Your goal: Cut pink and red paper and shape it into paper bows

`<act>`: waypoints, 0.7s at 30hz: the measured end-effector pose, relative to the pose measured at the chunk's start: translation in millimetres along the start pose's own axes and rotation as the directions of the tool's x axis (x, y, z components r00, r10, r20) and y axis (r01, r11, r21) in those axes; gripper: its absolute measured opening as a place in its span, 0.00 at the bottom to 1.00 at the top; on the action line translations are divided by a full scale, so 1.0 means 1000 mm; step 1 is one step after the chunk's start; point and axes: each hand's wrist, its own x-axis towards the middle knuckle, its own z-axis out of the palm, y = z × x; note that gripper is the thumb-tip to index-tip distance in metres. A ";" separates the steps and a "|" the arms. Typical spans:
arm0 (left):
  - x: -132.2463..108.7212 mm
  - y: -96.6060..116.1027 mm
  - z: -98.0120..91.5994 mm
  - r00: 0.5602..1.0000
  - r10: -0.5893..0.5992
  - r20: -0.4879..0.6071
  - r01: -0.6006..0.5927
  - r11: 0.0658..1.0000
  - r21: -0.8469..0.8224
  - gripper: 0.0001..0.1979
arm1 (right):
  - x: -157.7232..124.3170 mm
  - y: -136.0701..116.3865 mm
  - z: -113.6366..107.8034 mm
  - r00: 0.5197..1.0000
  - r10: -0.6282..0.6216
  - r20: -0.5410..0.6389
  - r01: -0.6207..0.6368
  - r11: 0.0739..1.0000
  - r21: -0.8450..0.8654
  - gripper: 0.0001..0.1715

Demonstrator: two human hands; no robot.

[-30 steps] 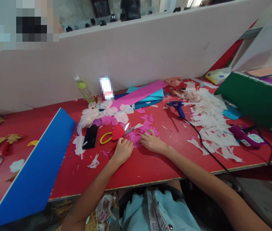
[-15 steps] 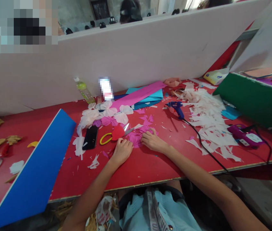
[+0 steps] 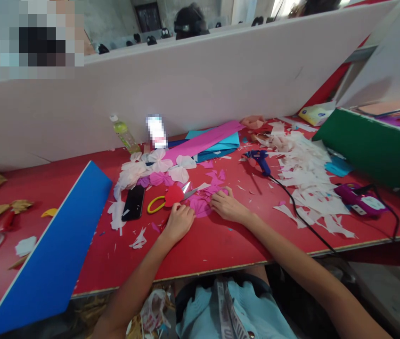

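Overall: 1 red worktable [image 3: 200, 254]; 1 blue board [image 3: 54, 240] lying across its left end; 1 green board [image 3: 372, 155] at far rt. Hands: 2, apart, both low on table. Right hand [image 3: 228, 207] flat, fingers on pink tissue cutouts [image 3: 200, 205], not clamped. Left hand [image 3: 180, 223] curled, just below 1 pr yellow-handled scissors [image 3: 155, 205]; grip on anything cannot be confirmed. 1 red paper heart [image 3: 174, 195] lies on scissors. 1 black phone [image 3: 133, 202] just left.

Magenta tissue scraps [image 3: 200, 205] lie flat beside yellow-grip scissors [image 3: 156, 204], apparently unheld.
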 end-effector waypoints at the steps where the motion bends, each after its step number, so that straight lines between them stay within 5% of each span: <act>1: 0.000 0.000 0.000 1.000 0.007 -0.001 -0.007 1.000 0.000 0.10 | 0.000 0.001 -0.001 1.000 0.027 -0.008 -0.026 0.999 0.021 0.17; 8: 0.001 -0.001 -0.002 0.999 0.032 0.004 -0.032 0.999 -0.007 0.11 | 0.006 -0.005 -0.004 1.000 0.019 0.005 -0.019 0.980 0.198 0.11; 21: 0.001 -0.006 0.001 0.999 0.035 -0.011 -0.036 0.999 -0.020 0.10 | 0.007 -0.012 0.002 0.996 -0.084 0.011 0.083 0.994 0.064 0.14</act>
